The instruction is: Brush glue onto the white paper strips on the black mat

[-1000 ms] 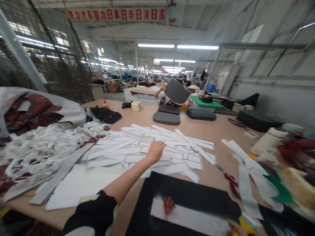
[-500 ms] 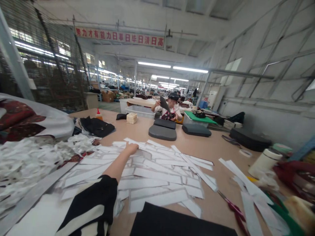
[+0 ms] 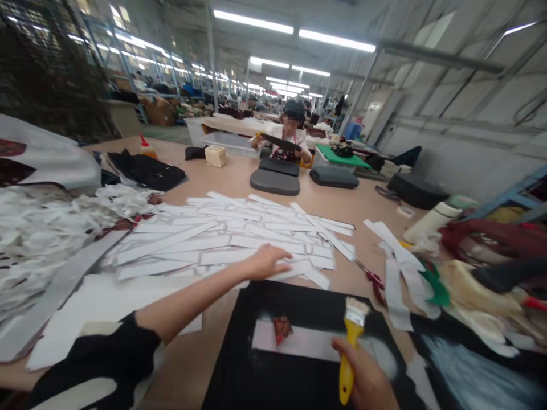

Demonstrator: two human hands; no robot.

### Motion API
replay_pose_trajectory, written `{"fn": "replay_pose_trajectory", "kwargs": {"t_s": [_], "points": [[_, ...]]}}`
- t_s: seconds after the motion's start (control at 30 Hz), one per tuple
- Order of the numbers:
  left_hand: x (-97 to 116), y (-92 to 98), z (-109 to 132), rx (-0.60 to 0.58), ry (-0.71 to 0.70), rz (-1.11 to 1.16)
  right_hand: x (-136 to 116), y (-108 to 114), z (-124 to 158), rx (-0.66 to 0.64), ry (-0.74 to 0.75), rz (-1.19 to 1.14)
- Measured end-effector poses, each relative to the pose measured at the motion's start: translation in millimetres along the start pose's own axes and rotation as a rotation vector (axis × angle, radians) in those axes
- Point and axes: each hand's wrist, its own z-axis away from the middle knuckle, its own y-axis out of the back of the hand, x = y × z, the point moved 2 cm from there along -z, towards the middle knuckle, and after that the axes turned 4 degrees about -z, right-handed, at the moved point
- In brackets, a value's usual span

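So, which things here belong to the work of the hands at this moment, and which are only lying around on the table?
In use: left hand on white strips; right hand holding yellow-handled brush; black board.

Lying about: red-handled scissors, orange-capped bottle, grey cushions, white offcuts.

The brush [image 3: 352,333] has a yellow handle, the board [image 3: 228,364] is black, and the paper strips [image 3: 213,245] are white.

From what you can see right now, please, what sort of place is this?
Probably a large upholstery factory: long rows of workbenches, padded grey pieces on the table, and cut white strips beside red-handled scissors.
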Motion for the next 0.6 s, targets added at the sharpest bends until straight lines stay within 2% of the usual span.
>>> {"fn": "replay_pose_trajectory", "kwargs": {"t_s": [0.03, 0.1, 0.13, 0.2, 0.3, 0.4, 0.47, 0.53, 0.6], "points": [[28.1, -13.2, 16.8, -0.036, -0.127, 0.033, -4.0, -5.0, -0.7, 0.013, 0.024, 0.014], [75.5, -39.3, 52.1, -0.022, -0.436, 0.059, -9.6, -13.3, -2.7, 0.052, 0.024, 0.076], [90.8, -52.0, 68.1, 0.009, -0.506, 0.022, -11.4, -16.6, -3.4, 0.071, 0.019, 0.104], [105.6, -74.5, 96.0, 0.093, -0.556, -0.125, -12.8, -21.2, -3.2, 0.092, 0.019, 0.143], [100.4, -92.4, 132.7, 0.218, -0.386, -0.329, -10.1, -21.5, -1.3, 0.082, 0.039, 0.159], [90.3, -92.0, 168.9, 0.338, -0.088, -0.351, -10.0, -12.2, -7.2, 0.008, 0.140, 0.134], [90.4, -89.2, 186.8, 0.409, 0.042, -0.333, -16.5, -2.8, -21.1, -0.062, 0.216, 0.095], [94.6, -89.6, 194.4, 0.462, 0.086, -0.322, -28.7, 5.2, -43.6, -0.095, 0.212, 0.017], [99.3, -94.7, 192.2, 0.504, 0.068, -0.306, -44.8, 6.4, -71.2, -0.096, 0.123, -0.127]]}}
